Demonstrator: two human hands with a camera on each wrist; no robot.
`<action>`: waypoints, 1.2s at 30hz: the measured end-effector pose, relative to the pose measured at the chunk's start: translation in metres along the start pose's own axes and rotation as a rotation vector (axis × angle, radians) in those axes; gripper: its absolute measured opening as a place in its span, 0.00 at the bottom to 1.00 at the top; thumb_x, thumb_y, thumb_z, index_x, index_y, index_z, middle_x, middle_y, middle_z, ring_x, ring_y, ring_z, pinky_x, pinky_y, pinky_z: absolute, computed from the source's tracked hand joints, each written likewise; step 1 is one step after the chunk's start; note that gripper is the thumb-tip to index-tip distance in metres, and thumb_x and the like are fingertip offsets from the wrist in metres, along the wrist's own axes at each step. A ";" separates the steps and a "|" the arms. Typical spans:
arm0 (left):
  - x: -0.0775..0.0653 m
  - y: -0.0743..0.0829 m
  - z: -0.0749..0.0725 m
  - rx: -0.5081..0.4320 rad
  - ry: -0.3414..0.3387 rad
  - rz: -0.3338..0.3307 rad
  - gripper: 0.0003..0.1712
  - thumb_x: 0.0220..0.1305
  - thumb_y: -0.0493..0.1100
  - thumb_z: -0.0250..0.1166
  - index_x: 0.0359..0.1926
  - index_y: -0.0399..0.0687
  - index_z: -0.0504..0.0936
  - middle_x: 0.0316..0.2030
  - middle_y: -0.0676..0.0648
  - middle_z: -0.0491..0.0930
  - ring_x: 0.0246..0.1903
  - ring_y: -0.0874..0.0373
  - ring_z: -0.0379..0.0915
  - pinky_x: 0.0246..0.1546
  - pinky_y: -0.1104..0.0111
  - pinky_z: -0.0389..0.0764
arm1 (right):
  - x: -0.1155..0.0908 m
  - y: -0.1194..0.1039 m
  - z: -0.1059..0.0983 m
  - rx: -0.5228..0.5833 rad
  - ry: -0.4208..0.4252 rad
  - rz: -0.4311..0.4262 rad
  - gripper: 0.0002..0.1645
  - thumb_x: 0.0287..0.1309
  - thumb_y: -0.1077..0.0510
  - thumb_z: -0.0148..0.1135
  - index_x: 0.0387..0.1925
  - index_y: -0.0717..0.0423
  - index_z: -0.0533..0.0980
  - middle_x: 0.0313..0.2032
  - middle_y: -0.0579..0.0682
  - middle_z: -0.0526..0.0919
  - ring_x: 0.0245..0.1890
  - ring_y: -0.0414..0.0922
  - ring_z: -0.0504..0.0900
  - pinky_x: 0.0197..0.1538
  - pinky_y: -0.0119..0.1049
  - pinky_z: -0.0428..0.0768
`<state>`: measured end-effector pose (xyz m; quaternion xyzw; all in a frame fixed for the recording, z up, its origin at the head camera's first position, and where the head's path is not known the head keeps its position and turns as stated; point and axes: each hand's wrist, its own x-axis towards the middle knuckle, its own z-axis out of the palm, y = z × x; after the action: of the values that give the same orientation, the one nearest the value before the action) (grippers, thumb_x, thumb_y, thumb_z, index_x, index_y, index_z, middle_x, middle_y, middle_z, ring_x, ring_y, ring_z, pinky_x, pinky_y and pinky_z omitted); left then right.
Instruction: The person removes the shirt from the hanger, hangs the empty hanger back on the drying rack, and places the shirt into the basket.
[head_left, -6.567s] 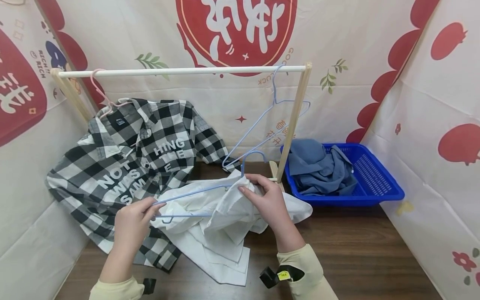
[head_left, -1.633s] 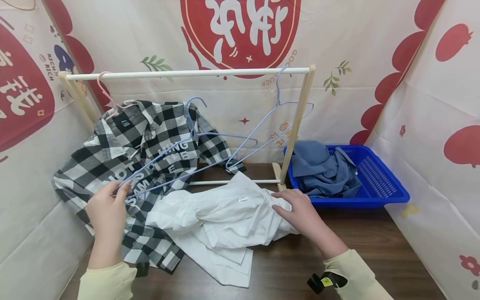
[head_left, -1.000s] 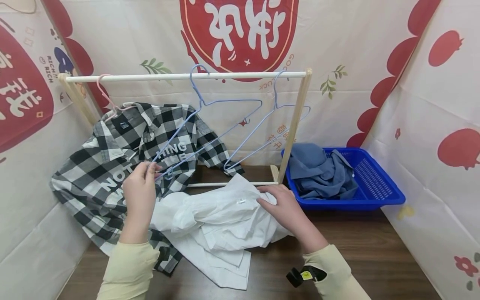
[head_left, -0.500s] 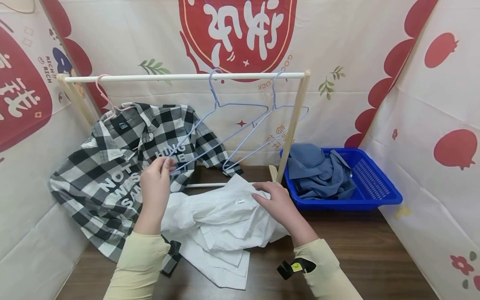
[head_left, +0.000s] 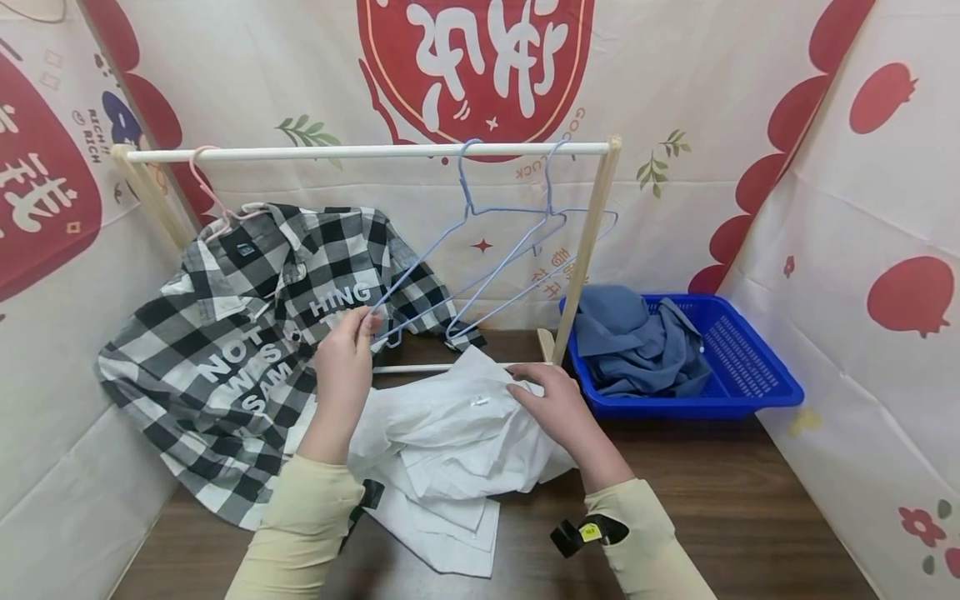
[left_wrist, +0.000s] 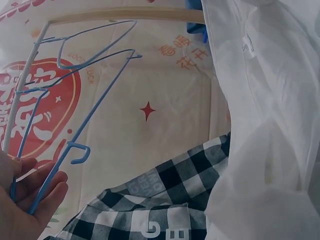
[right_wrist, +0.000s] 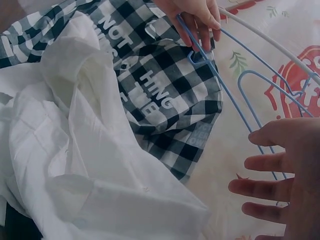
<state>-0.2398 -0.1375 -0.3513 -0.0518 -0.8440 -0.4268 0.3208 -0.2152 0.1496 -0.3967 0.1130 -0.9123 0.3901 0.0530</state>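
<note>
Head view: the left hand [head_left: 345, 354] pinches a blue hanger [head_left: 420, 263], hook at the rail [head_left: 337, 153]; pushed right, it might snag the second hanger [head_left: 549, 190], which it overlaps in view. The right hand [head_left: 553, 406], fingers loose, is by the white garment [head_left: 450, 446]. Left wrist: that garment's tag [left_wrist: 248, 45] is unreadable. Right wrist: the checked shirt [right_wrist: 175, 82] shows "NOT", "HING", "THE".

Under the rail [head_left: 337, 153], a gap parts the pink hanger [head_left: 227, 215] from two obstructing blue hangers [head_left: 431, 252].

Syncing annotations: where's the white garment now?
Head view, lower centre: the white garment lies on the dark table, with the plaid shirt to its left, the blue basket to its right and the right hand at its upper-right edge.
</note>
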 end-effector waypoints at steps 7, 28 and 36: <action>0.001 0.007 0.014 -0.004 -0.036 -0.004 0.13 0.74 0.42 0.54 0.49 0.41 0.81 0.42 0.45 0.85 0.44 0.50 0.81 0.41 0.56 0.79 | -0.001 0.003 -0.003 0.043 0.041 0.031 0.22 0.65 0.50 0.60 0.57 0.54 0.78 0.51 0.52 0.82 0.59 0.52 0.69 0.61 0.56 0.60; 0.005 0.018 0.028 0.029 -0.171 -0.057 0.17 0.75 0.48 0.52 0.56 0.48 0.79 0.47 0.47 0.84 0.47 0.50 0.79 0.42 0.54 0.78 | -0.004 0.002 -0.019 -0.099 0.124 -0.007 0.23 0.63 0.50 0.62 0.57 0.53 0.78 0.54 0.53 0.80 0.61 0.56 0.66 0.58 0.59 0.56; 0.006 0.020 0.025 0.094 -0.310 -0.081 0.26 0.73 0.57 0.52 0.65 0.54 0.73 0.55 0.44 0.78 0.54 0.45 0.74 0.47 0.48 0.75 | -0.007 -0.002 -0.022 -0.133 0.065 0.028 0.28 0.64 0.48 0.61 0.62 0.54 0.74 0.61 0.58 0.73 0.64 0.59 0.62 0.61 0.61 0.52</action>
<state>-0.2501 -0.1069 -0.3445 -0.0680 -0.9038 -0.3862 0.1714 -0.2078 0.1653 -0.3817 0.0835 -0.9354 0.3330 0.0847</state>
